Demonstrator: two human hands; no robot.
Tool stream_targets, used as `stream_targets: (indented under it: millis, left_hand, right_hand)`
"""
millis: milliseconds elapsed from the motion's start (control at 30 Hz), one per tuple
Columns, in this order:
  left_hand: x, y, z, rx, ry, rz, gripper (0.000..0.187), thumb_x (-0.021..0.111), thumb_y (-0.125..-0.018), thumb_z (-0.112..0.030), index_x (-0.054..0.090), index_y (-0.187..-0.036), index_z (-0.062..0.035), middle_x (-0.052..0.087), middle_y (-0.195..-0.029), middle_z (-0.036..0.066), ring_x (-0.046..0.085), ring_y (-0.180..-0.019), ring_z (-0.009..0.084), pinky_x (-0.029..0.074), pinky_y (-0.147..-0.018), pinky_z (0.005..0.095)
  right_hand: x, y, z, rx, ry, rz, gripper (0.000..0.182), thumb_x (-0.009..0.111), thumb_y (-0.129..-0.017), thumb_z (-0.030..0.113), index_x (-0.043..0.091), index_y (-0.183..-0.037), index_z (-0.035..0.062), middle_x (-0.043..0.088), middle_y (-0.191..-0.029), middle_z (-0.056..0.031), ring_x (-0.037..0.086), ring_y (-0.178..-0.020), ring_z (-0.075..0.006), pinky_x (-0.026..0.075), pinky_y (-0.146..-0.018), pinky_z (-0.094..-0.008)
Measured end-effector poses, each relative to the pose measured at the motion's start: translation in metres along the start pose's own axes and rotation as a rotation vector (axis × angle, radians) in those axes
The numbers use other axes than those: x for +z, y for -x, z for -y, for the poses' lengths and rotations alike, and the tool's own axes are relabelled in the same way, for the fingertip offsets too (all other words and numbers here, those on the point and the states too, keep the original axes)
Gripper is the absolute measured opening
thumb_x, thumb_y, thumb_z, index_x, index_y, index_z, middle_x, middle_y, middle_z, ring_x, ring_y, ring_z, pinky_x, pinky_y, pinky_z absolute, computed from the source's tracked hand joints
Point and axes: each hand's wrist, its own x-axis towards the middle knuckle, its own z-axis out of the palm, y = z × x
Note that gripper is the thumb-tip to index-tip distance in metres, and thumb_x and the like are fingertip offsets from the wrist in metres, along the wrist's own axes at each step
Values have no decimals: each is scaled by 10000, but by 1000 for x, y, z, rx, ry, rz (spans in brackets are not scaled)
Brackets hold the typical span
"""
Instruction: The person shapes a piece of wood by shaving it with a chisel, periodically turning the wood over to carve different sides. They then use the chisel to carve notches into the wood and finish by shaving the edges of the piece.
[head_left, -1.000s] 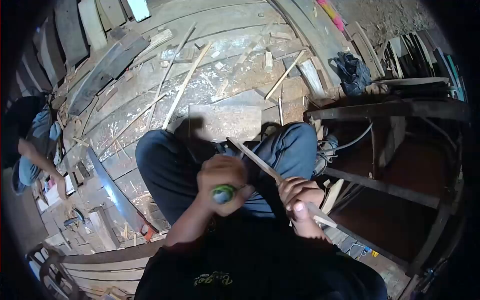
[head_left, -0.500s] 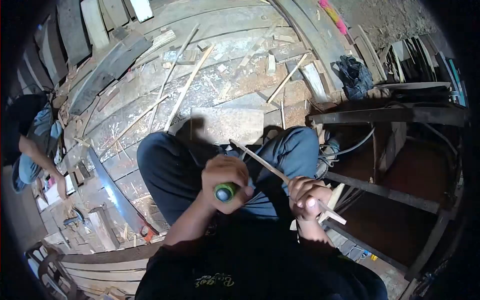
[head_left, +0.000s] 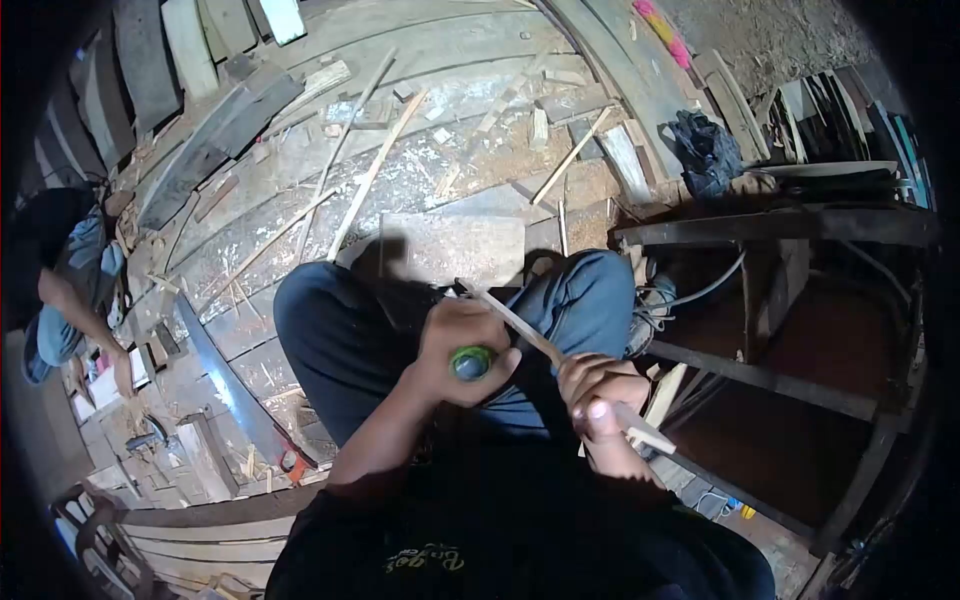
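A thin, pale wooden stick (head_left: pixel 520 326) slants over the lap, gripped in the right hand (head_left: pixel 602 388), whose fingers wrap it with the thumb on top. The left hand (head_left: pixel 462 345) is closed around a green, round-ended handle (head_left: pixel 470 363); the rest of that tool is hidden. Beyond the knees, a flat rectangular wooden board (head_left: pixel 452 245) lies on the plank floor (head_left: pixel 450 75). Toward the floor's left side lies a long-bladed saw with an orange handle (head_left: pixel 232 380), near another person's arm (head_left: pixel 85 318). A dark wooden frame (head_left: pixel 765 385) stands at right.
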Motion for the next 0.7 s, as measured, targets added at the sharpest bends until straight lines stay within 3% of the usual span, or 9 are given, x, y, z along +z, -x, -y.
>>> stream_targets:
  millis: [33, 100, 167, 233, 333, 467, 500, 600, 700]
  left_hand:
    - [4, 7, 16, -123, -53, 50, 180, 706, -736, -49, 545, -655, -51, 530, -576, 75, 547, -495, 261, 408, -488, 337]
    - [0, 22, 20, -213, -27, -153, 167, 710, -714, -47, 553, -658, -43, 555, -584, 72, 568, -504, 245, 422, -497, 323]
    - [-14, 19, 6, 12, 116, -243, 168, 703, -719, -74, 557, -642, -42, 568, -580, 92, 574, -489, 231, 438, -492, 316]
    - [-26, 4, -28, 141, 223, -345, 252, 715, -783, -101, 513, -639, -57, 516, -529, 51, 522, -442, 208, 415, -464, 325]
    - [-49, -7, -51, 199, 342, -417, 286, 694, -852, -193, 494, -684, -76, 480, -525, 18, 461, -441, 173, 378, -471, 326]
    - [-64, -1, -64, 141, 297, -533, 258, 617, -897, -217, 456, -760, -67, 432, -584, 51, 401, -507, 186, 342, -549, 361]
    - [-65, 4, -67, 148, 297, -525, 258, 617, -897, -217, 456, -760, -67, 432, -584, 51, 401, -507, 186, 342, -549, 361]
    - [-64, 22, -86, 112, 186, -546, 273, 609, -911, -220, 452, -778, -41, 438, -602, 74, 400, -544, 193, 343, -562, 356]
    - [-63, 46, -115, 75, 124, -619, 271, 657, -902, -174, 484, -763, -18, 479, -607, 61, 429, -536, 160, 375, -541, 311]
  right_hand:
    - [-1, -2, 4, 29, 36, 88, 357, 670, -882, 213, 564, -597, 27, 546, -528, -73, 527, -458, -212, 456, -538, -355]
    - [-4, -7, 4, 29, 58, 224, 293, 669, -885, 164, 603, -637, 21, 595, -583, -91, 583, -528, -226, 506, -609, -367]
    - [-9, 2, -1, 41, -3, 88, 327, 680, -889, 198, 595, -623, 27, 593, -580, -85, 570, -519, -224, 495, -589, -372]
    - [-12, 3, -10, -52, -18, -32, 393, 638, -911, 226, 495, -584, 60, 483, -487, -40, 410, -389, -153, 354, -441, -329]
    - [-18, -5, -18, -109, -72, -100, 401, 598, -934, 216, 449, -589, 76, 436, -487, -20, 343, -373, -126, 272, -419, -307]
    - [-25, -10, -22, -60, -116, -236, 340, 535, -982, 211, 442, -680, 87, 354, -513, 26, 318, -449, -108, 299, -499, -302]
    - [-30, -13, -23, -91, -114, -214, 255, 544, -980, 197, 464, -771, 73, 404, -564, -8, 365, -479, -126, 344, -504, -321]
    - [-34, -26, -23, -7, -3, -470, 393, 505, -1014, 290, 367, -683, 129, 273, -541, 37, 318, -477, -107, 350, -572, -314]
    - [-62, -38, -35, 78, -164, -564, 309, 557, -995, 281, 456, -770, 97, 364, -600, 16, 363, -531, -118, 375, -630, -292]
